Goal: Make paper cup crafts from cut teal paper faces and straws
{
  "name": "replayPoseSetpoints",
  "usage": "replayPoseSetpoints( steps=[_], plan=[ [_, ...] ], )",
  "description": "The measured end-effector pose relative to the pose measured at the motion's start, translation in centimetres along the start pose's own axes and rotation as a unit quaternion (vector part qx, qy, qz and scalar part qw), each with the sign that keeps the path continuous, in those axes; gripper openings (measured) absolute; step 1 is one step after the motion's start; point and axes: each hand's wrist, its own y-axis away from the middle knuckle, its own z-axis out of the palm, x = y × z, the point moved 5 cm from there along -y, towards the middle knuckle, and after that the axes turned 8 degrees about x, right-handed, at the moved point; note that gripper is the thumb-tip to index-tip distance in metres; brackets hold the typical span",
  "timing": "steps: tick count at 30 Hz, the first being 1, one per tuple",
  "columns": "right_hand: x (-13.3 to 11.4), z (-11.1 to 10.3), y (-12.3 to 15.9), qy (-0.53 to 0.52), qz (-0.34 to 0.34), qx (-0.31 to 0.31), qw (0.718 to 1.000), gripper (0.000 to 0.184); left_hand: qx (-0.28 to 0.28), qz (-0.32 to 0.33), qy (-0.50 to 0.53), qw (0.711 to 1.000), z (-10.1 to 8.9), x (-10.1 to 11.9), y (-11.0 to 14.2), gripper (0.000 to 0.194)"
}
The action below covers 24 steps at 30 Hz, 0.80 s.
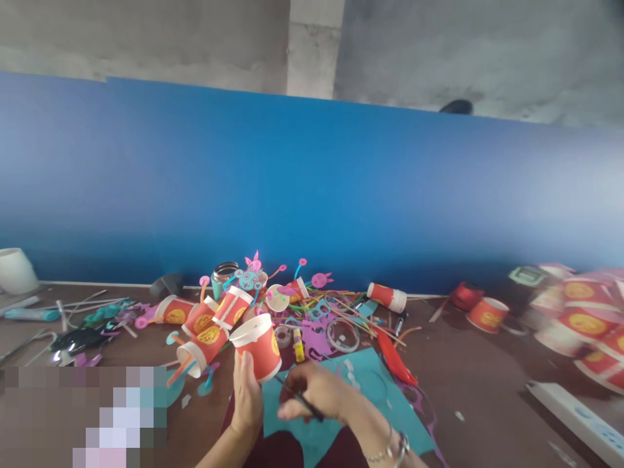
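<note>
A long blue partition is standing beyond the brown table, and on that table a teal sheet is lying in front of me. A cluster of red cups is sprawling past it to the left, several of them carrying straws or paper cut-outs. My right hand is hovering over the sheet, its fingers curling closed round something slim, while my left hand is gripping a red paper cup by its left side, mouth up and tilting left. I am holding that cup above the sheet's far left corner. The slim dark tool is pointing at the cup's bottom edge; blur is hiding whether its tip is touching. I seem to be working on the cup with it, so the next move is probably calling for a firm left grip without denting the wall, and careful aiming of the tip.
</note>
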Motion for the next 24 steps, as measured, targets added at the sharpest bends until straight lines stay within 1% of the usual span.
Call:
replayPoseSetpoints(
  steps=[1,2,3,4,6,7,8,11,13,15,16,17,18,20,22,24],
  plan=[
    [-0.2,-0.3,0.1,0.088,-0.019,0.066,0.994,0.025,0.021,-0.004,-0.014,1.0,0.1,0.3,0.1,0.049],
    [-0.7,-0.6,0.2,0.17,-0.039,0.128,0.976,0.023,0.037,-0.007,-0.029,0.999,0.2,0.7,0.3,0.051],
    [-1.2,-0.7,0.5,0.24,-0.059,0.179,0.952,0.021,0.047,-0.007,-0.038,0.998,0.3,1.1,0.5,0.052],
    [-1.7,-0.8,0.8,0.298,-0.078,0.223,0.925,0.021,0.051,-0.007,-0.044,0.998,0.5,1.5,0.8,0.053],
    [-2.6,-0.7,1.2,0.38,-0.1,0.269,0.879,0.026,0.058,-0.009,-0.051,0.997,0.8,2.1,1.3,0.055],
    [-2.9,-0.7,1.4,0.405,-0.105,0.275,0.866,0.029,0.062,-0.009,-0.053,0.997,0.8,2.3,1.5,0.056],
    [-3.1,-0.7,1.5,0.42,-0.107,0.273,0.859,0.031,0.066,-0.007,-0.053,0.996,0.8,2.5,1.7,0.057],
    [-3.0,-1.2,1.8,0.436,-0.096,0.246,0.86,0.035,0.058,0.008,-0.038,0.998,0.9,2.9,1.8,0.058],
    [-2.4,-1.9,1.9,0.45,-0.063,0.211,0.866,0.035,0.047,0.02,-0.031,0.998,1.0,3.4,1.7,0.056],
    [-1.4,-2.9,1.9,0.465,0.0,0.176,0.868,0.032,0.023,0.031,-0.026,0.999,1.4,4.0,1.7,0.054],
    [-1.0,-3.5,1.9,0.467,0.029,0.177,0.866,0.033,0.004,0.036,-0.023,0.999,1.7,4.2,1.8,0.054],
    [-0.5,-4.0,1.8,0.467,0.065,0.173,0.865,0.038,-0.022,0.041,-0.018,0.999,2.0,4.4,1.9,0.055],
    [-0.1,-4.3,1.7,0.463,0.084,0.17,0.866,0.045,-0.048,0.045,-0.015,0.998,2.4,4.5,2.2,0.056],
    [0.4,-4.6,1.4,0.45,0.095,0.156,0.874,0.061,-0.095,0.055,-0.02,0.994,3.0,4.6,2.7,0.054],
    [0.7,-4.8,1.1,0.442,0.098,0.154,0.878,0.073,-0.124,0.069,-0.038,0.989,3.4,4.6,3.2,0.051],
    [1.1,-5.0,0.8,0.44,0.108,0.158,0.878,0.077,-0.134,0.073,-0.052,0.987,3.6,4.6,3.4,0.05]
  ],
)
